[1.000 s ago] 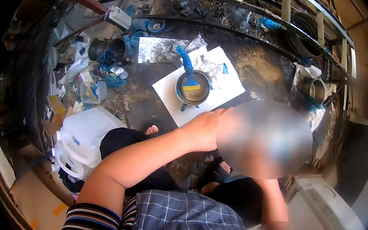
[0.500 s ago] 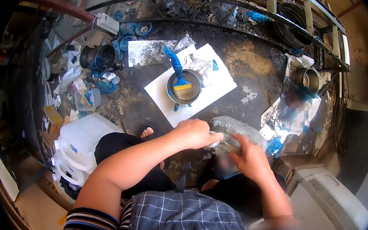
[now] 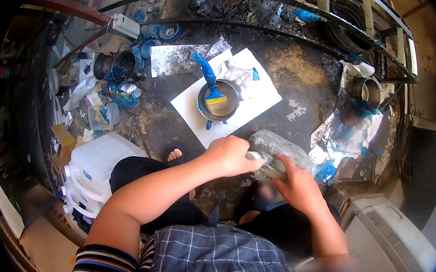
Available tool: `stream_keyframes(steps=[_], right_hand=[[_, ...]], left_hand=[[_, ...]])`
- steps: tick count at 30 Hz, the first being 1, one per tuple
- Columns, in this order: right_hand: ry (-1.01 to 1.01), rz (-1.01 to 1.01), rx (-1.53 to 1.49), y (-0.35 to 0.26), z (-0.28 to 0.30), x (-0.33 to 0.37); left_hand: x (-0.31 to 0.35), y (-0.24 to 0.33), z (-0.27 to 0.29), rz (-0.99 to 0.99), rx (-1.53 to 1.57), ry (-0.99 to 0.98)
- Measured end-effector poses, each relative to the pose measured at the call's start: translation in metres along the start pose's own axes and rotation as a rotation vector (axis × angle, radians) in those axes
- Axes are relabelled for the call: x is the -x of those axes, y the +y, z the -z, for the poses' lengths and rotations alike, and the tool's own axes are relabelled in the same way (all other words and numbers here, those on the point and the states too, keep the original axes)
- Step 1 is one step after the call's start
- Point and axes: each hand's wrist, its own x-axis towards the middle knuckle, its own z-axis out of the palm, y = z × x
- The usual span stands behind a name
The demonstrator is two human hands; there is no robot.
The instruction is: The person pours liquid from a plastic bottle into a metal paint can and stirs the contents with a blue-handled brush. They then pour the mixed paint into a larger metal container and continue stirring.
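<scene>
Okay, so both my hands are busy right now. My left grip [image 3: 230, 157] is closed around the pale cap [image 3: 254, 155] on a cloudy, see-through bottle [image 3: 280, 143], and my right grip [image 3: 300, 186] has the bottle's body from the near side — index finger lying along it, thumb set well apart from that, the other fingers mostly hidden, so I can't tell how hard they press. The bottle is tipped over sideways in front of my knees, cap end toward 9 o'clock.

Taking the bottle as the clock's centre, with 12 away from me: a round metal pan [image 3: 225, 112] is at 10 o'clock, and a blue brush [image 3: 210, 79] with yellow bristles leans in it, handle poking out toward 11. That pan stands on a white sheet [image 3: 253, 105] laid over the stained floor [image 3: 275, 118]. Some white plastic jugs [image 3: 101, 155] are between 8 and 9, near my left leg. A boxy off-white appliance [image 3: 392, 231] sits at 4, and another metal pot [image 3: 375, 92] lies between 1 and 2, well apart from me — blue smears around it.
</scene>
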Motion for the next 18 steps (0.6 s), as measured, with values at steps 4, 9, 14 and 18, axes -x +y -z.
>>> stream_keyframes(steps=[4,9,14,18], right_hand=[[-0.022,-0.002,0.022,-0.001,-0.003,-0.008],[-0.009,-0.023,0.039,0.006,-0.005,-0.016],[-0.012,-0.033,-0.006,0.004,-0.003,-0.022],[0.005,-0.035,-0.001,-0.002,0.000,-0.023]], left_hand=[[-0.007,-0.005,-0.001,0.101,-0.078,-0.112],[0.004,-0.016,-0.019,-0.473,-0.020,0.384],[0.001,-0.024,-0.028,-0.513,-0.118,0.430],[-0.005,-0.030,-0.016,-0.412,0.074,0.349]])
